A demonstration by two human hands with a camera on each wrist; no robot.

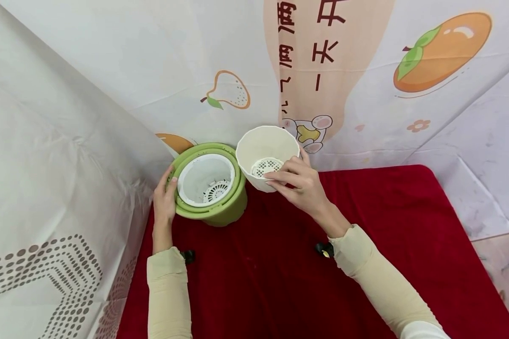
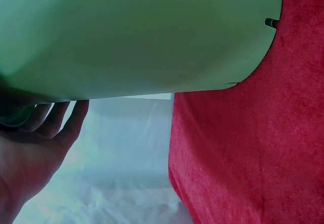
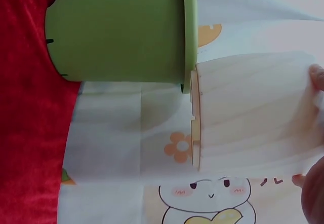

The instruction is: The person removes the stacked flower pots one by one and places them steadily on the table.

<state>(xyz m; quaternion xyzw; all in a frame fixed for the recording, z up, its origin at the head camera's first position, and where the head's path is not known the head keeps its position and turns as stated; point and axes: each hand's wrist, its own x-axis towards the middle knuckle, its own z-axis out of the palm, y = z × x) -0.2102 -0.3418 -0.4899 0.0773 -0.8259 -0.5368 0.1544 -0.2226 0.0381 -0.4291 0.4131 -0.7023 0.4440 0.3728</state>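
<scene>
A green flowerpot [image 1: 229, 214] stands upright on the red cloth, its flared rim ringed by a second green edge. Nested in it is a white flowerpot [image 1: 186, 174] with a slotted base. My left hand [image 1: 165, 197] grips the green rim at its left side, thumb over the top and fingers along the outside. My right hand [image 1: 301, 181] holds a cream flowerpot [image 1: 248, 146] with a latticed base, fingers at its right rim. This pot is raised above the cloth, just right of the green one. In the right wrist view its notched bottom edge is beside the green rim.
Red cloth [image 1: 254, 273] covers the table and reaches forward to a printed white backdrop [image 1: 174, 70] close behind the pots. Another white sheet [image 1: 68, 155] hangs along the left side. The table's right edge is visible, with patterned floor [image 1: 504, 263] beyond it.
</scene>
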